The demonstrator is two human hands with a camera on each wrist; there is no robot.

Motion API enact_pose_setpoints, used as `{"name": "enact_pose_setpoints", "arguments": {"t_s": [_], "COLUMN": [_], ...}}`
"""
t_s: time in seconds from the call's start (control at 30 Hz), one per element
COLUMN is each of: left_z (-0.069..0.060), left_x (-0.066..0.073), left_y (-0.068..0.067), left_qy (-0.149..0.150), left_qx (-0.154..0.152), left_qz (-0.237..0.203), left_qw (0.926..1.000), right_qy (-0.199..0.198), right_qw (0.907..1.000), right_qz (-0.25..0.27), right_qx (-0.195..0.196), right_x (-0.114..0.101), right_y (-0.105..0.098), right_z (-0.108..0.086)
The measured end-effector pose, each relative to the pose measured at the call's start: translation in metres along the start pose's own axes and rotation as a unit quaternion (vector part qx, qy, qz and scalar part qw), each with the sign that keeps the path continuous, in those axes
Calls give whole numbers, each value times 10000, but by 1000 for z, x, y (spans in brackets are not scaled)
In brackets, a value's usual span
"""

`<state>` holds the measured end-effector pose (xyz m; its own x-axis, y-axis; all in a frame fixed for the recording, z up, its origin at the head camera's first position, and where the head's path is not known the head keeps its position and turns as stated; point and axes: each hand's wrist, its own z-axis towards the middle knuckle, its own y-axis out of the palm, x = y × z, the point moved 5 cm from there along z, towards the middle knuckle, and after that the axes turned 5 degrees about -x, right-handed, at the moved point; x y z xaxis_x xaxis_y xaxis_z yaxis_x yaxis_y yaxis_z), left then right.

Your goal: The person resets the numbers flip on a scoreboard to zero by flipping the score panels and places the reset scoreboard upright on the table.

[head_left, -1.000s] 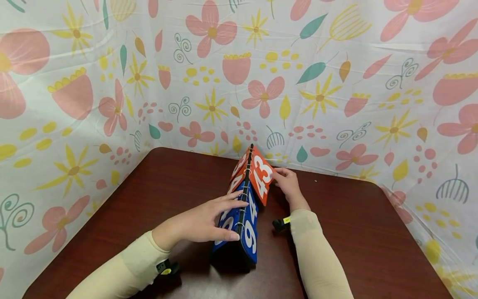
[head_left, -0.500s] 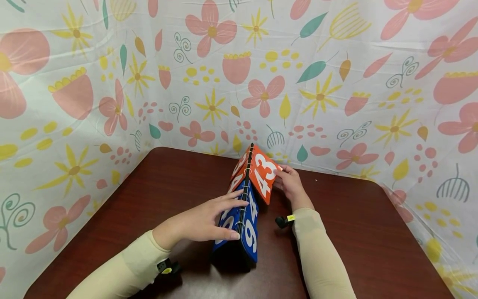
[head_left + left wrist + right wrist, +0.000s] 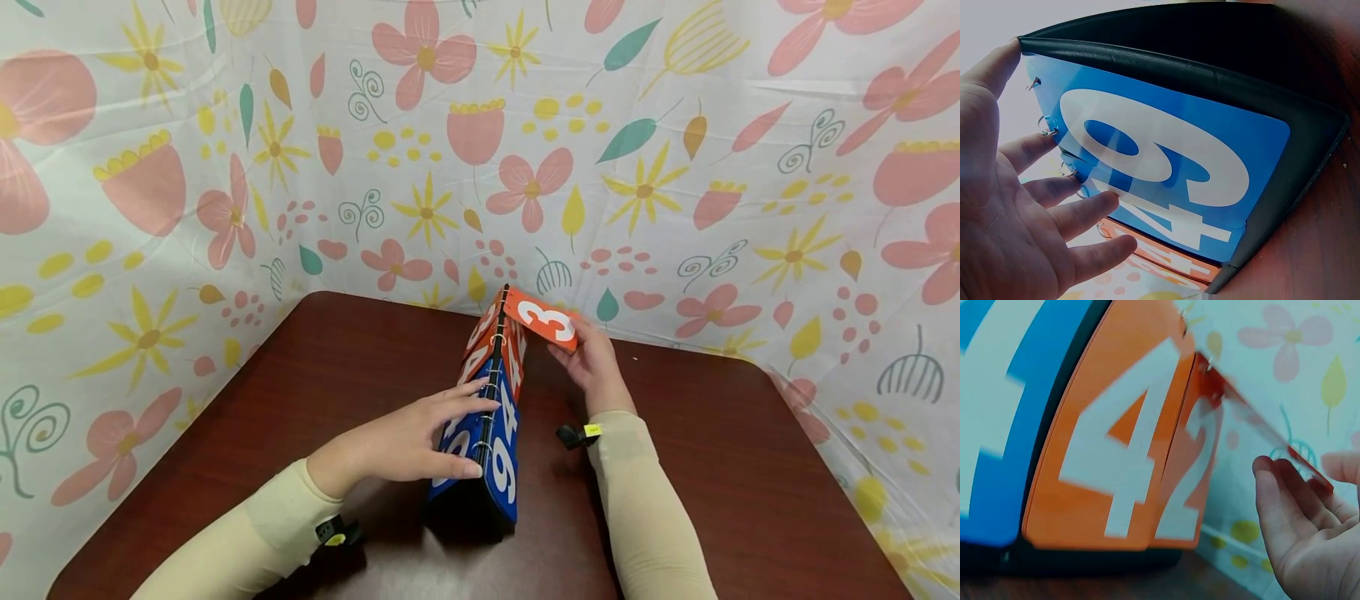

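A tent-shaped black flip scoreboard stands on the table, with blue cards (image 3: pixel 501 457) at the near end and red-orange cards at the far end. My left hand (image 3: pixel 408 437) rests on its top ridge, fingers spread over the rings beside the blue 6 card (image 3: pixel 1147 144). At the far end my right hand (image 3: pixel 596 367) pinches the outer edge of the orange 3 card (image 3: pixel 546 323), lifted out from the ridge. In the right wrist view a 2 card (image 3: pixel 1188 481) shows beneath it, next to the 4 card (image 3: pixel 1110 469).
The dark red-brown table (image 3: pixel 315 375) extends around the scoreboard. A white floral cloth (image 3: pixel 637 100) hangs behind and to the left and right of it. Black wrist cameras sit at both cuffs.
The orange 3 card has swung up and away from the 4 card, with my right hand rising slightly and moving right. My left hand has stayed on the ridge.
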<state>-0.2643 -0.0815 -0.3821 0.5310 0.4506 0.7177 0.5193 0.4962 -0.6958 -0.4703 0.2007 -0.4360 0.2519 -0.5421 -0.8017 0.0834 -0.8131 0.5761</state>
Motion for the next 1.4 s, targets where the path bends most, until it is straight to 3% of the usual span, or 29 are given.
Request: {"name": "enact_pose_setpoints", "arguments": {"t_s": [0.17,0.33,0.5,0.73,0.93,1.1,1.2,1.4], "left_z": [0,0,1,1,1,1,1,1], "left_x": [0,-1,-1,0,-1,-2,-2,0], "left_y": [0,0,1,0,0,0,0,-2], "left_qy": [4,-22,4,66,66,59,76,78], "left_qx": [-13,-27,-29,0,-14,-36,-39,-29], "left_qz": [-41,-70,-64,-21,-5,42,48,15], "left_qw": [10000,10000,10000,10000,10000,10000,10000,10000], "right_qy": [-185,-643,-1035,-1285,-1386,-1188,-1016,-817], "right_qw": [9976,9919,9889,9839,9754,9657,9683,9835], "right_qz": [577,622,-39,-656,-1539,-2291,-2282,-1550], "right_qx": [-330,-907,-1066,-1058,-751,-299,7,438], "right_x": [-11,-22,-28,-30,-30,-30,-31,-34], "right_y": [15,38,69,110,132,142,145,147], "right_z": [-9,-21,-31,-23,-9,-4,-3,-6]}}
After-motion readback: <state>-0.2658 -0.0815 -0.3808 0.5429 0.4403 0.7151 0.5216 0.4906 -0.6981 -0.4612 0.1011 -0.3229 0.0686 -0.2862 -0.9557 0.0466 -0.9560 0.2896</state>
